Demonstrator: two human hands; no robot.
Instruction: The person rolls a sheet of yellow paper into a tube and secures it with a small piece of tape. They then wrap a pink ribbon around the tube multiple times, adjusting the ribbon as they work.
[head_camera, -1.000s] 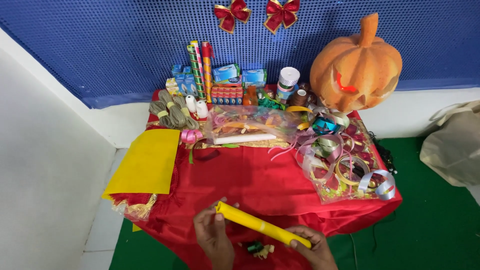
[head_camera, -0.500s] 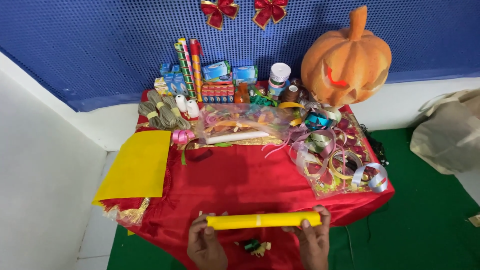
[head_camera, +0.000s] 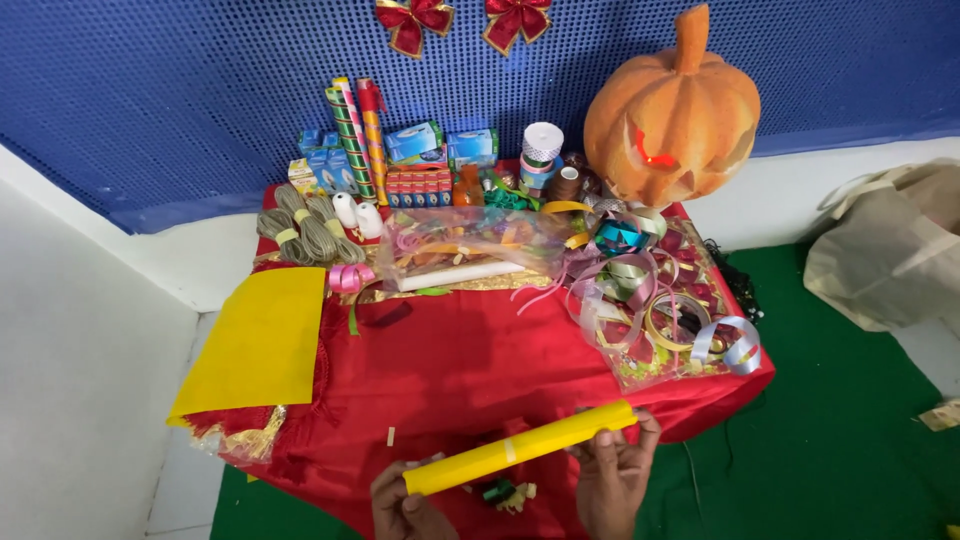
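A table draped in red cloth fills the middle of the frame, with an orange pumpkin lantern at the upper right and a flat yellow sheet hanging over the left edge. Loose ribbon coils lie right of centre. At the bottom edge, a yellow paper roll is already rolled tight and banded with a strip of tape at its middle, tilted up to the right. The left hand grips its lower end, the right hand closes on its upper end. The flat sheet looks untouched.
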